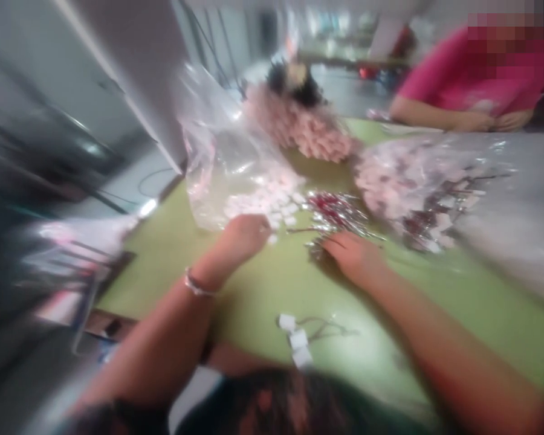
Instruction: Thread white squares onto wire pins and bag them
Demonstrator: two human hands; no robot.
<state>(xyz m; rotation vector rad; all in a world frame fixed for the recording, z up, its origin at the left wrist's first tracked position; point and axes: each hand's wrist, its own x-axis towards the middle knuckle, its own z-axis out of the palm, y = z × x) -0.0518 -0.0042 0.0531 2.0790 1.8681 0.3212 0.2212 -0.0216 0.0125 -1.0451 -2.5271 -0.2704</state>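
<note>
My left hand point(247, 234), with a bracelet point(198, 285) at the wrist, is closed beside a spread of small white pieces point(276, 202). What its fingers hold, if anything, is hidden. Fingertips of my right hand point(354, 257) reach onto a pile of thin silvery and dark red stems point(333, 208). Blur hides whether they grip any of these. Closer to me on the green table point(254, 302) lie a few thin stems with white blocks point(299, 339) on their ends.
A clear plastic bag point(217, 157) stands behind the white pieces. Pink bundles point(317, 133) lie at the back. To the right is a plastic-covered heap of pale pink pieces point(385, 175). Across the table sits a person in a pink top point(448, 78). The table edge is at left.
</note>
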